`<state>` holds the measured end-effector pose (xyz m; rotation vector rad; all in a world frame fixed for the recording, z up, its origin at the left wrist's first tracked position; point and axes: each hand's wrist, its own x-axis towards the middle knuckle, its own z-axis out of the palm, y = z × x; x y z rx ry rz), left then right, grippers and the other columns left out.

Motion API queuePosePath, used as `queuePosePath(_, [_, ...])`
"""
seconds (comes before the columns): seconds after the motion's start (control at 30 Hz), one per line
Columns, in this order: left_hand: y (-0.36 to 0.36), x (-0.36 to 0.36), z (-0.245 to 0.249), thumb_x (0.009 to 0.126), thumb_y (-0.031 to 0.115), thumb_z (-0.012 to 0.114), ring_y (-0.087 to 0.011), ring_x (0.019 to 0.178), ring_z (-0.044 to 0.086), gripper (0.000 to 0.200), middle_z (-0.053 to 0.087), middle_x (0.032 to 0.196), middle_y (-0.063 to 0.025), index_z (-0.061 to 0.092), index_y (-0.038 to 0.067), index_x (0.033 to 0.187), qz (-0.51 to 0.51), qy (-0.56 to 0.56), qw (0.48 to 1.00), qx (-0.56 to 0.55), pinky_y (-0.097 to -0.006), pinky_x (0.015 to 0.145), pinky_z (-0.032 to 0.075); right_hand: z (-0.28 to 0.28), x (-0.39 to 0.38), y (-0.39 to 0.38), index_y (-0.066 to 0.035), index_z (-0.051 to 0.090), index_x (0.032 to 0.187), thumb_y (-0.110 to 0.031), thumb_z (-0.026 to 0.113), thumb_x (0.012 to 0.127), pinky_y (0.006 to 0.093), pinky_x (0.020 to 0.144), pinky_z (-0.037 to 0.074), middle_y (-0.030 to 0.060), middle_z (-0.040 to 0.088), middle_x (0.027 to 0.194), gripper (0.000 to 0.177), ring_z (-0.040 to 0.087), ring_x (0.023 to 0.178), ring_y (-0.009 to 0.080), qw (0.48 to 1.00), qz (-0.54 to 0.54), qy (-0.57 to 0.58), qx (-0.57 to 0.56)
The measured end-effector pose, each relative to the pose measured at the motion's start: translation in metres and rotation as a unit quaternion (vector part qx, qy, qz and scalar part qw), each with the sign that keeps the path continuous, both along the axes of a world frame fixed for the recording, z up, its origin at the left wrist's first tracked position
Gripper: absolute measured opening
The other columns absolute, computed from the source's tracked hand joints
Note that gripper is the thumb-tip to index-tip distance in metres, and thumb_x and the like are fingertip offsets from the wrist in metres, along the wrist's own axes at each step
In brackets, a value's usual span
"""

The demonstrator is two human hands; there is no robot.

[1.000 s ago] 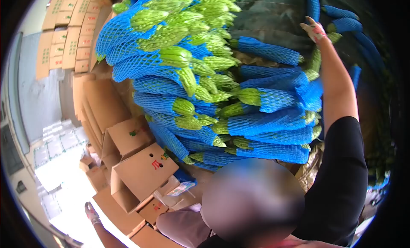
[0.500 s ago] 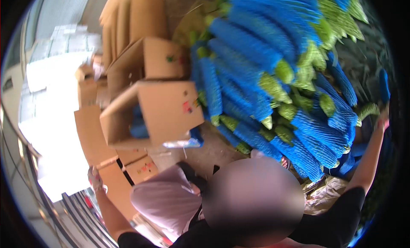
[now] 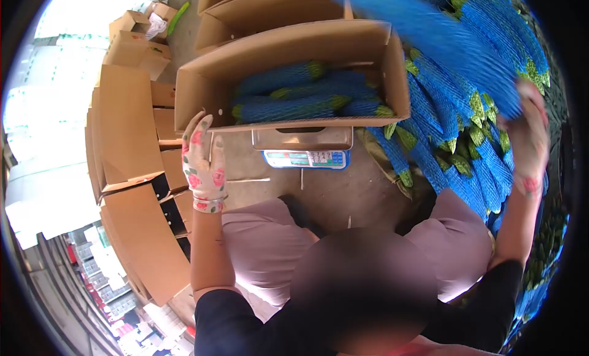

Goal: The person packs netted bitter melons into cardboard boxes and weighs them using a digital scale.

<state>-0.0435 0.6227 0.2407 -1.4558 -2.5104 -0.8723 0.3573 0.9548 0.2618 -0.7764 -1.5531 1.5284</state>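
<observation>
My right hand (image 3: 529,132), in a floral glove, grips the near end of a long bitter gourd (image 3: 442,46) in a blue net sleeve. This gourd is blurred by motion and reaches over the right end of the open carton (image 3: 288,40). At the carton's near left corner is my left hand (image 3: 205,163), also gloved, its fingers stretched out with the tips right at the rim. Several sleeved gourds (image 3: 294,107) lie side by side inside the carton, green ends showing. The carton stands on a scale (image 3: 307,158) with a steel platform and a lit display.
A heap of sleeved gourds (image 3: 485,111) fills the right side. More open cartons (image 3: 270,15) stand behind the one on the scale. Stacked cardboard (image 3: 132,126) is on the left, with a bare green gourd (image 3: 178,19) on the floor farther back. My knees flank the scale.
The view has turned, bringing the carton to the centre. My right hand has come from the far right edge with a gourd raised. My left hand has moved to the carton's rim.
</observation>
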Motion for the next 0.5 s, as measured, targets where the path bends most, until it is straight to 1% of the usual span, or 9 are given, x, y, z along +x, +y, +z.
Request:
queuePosePath(0.07, [-0.017,-0.01,-0.006,0.085,0.006,0.057,-0.0287,0.118,0.05,0.038,0.052,0.129,-0.014,0.056,0.002,0.122,-0.001,-0.047,0.999,0.02,-0.0375,0.1,0.041,0.012,-0.087,-0.028,-0.003,0.059,0.107,-0.022,0.045,0.095,0.0279,0.064,0.044,0.0036,0.056,0.097,0.026,0.054,0.074,0.0136,0.992,0.125,-0.034,0.008])
queuePosePath(0.2, [-0.042,-0.022,-0.002,0.085,0.001,0.055,-0.0255,0.119,0.05,0.042,0.049,0.132,-0.0132,0.053,0.003,0.127,-0.02,-0.177,0.982,0.058,-0.0349,0.099,0.042,-0.012,-0.189,-0.063,-0.009,0.063,0.105,-0.023,0.051,0.092,0.0258,0.063,0.05,0.0014,0.052,0.078,0.022,0.054,0.069,0.0098,0.971,0.192,-0.142,-0.029])
queuePosePath(0.3, [-0.061,-0.023,0.008,0.085,0.003,0.055,-0.023,0.117,0.051,0.043,0.051,0.131,-0.0124,0.052,0.004,0.129,-0.036,-0.187,0.981,0.042,-0.0327,0.096,0.042,-0.064,-0.228,-0.05,-0.009,0.063,0.11,-0.021,0.05,0.093,0.0291,0.068,0.051,0.0015,0.058,0.084,0.024,0.059,0.076,0.0131,0.895,0.389,0.037,-0.216])
queuePosePath(0.33, [-0.066,-0.022,0.011,0.087,0.001,0.052,-0.0194,0.114,0.052,0.043,0.05,0.132,-0.0114,0.051,0.002,0.129,-0.047,-0.22,0.973,0.057,-0.0305,0.096,0.041,-0.063,-0.241,-0.063,-0.008,0.062,0.111,-0.017,0.05,0.093,0.0278,0.071,0.05,0.0009,0.06,0.089,0.023,0.059,0.08,0.0123,0.931,0.341,-0.116,-0.055])
queuePosePath(0.37, [-0.071,-0.022,0.012,0.088,-0.001,0.05,-0.0157,0.112,0.052,0.042,0.05,0.133,-0.0103,0.049,0.0,0.13,-0.058,-0.252,0.963,0.072,-0.0282,0.096,0.04,-0.06,-0.247,-0.071,-0.007,0.061,0.112,-0.012,0.051,0.093,0.0265,0.073,0.049,0.0002,0.063,0.094,0.022,0.059,0.084,0.0114,0.918,0.276,-0.263,0.109])
queuePosePath(0.4, [-0.078,-0.025,0.011,0.086,0.007,0.057,-0.0194,0.113,0.052,0.043,0.051,0.132,-0.0114,0.053,0.005,0.128,-0.041,-0.284,0.955,0.079,-0.0296,0.093,0.042,-0.056,-0.247,-0.07,-0.007,0.061,0.112,-0.012,0.051,0.093,0.0265,0.073,0.049,0.0002,0.063,0.094,0.022,0.059,0.084,0.0114,0.918,0.271,-0.268,0.11])
queuePosePath(0.43, [-0.083,-0.027,0.012,0.086,0.007,0.057,-0.0194,0.113,0.052,0.043,0.051,0.132,-0.0114,0.053,0.005,0.128,-0.046,-0.286,0.954,0.083,-0.0296,0.093,0.042,-0.054,-0.244,-0.066,-0.007,0.06,0.115,-0.014,0.05,0.094,0.0282,0.078,0.049,0.0018,0.064,0.1,0.024,0.06,0.089,0.0129,0.835,0.227,-0.399,0.301])
queuePosePath(0.47, [-0.089,-0.028,0.015,0.086,0.007,0.058,-0.0188,0.113,0.051,0.043,0.051,0.131,-0.0116,0.054,0.005,0.128,-0.033,-0.299,0.95,0.088,-0.0291,0.093,0.042,-0.051,-0.241,-0.061,-0.007,0.059,0.118,-0.015,0.049,0.096,0.0299,0.083,0.049,0.0033,0.065,0.107,0.026,0.06,0.094,0.0144,0.7,0.172,-0.507,0.473])
queuePosePath(0.5, [-0.095,-0.027,0.018,0.086,0.008,0.058,-0.0182,0.114,0.051,0.042,0.051,0.131,-0.0118,0.054,0.005,0.128,-0.018,-0.314,0.945,0.091,-0.0286,0.093,0.041,-0.052,-0.235,-0.052,-0.008,0.056,0.125,-0.018,0.047,0.097,0.0305,0.09,0.046,0.0054,0.062,0.119,0.03,0.058,0.104,0.0155,0.751,0.174,-0.464,0.437])
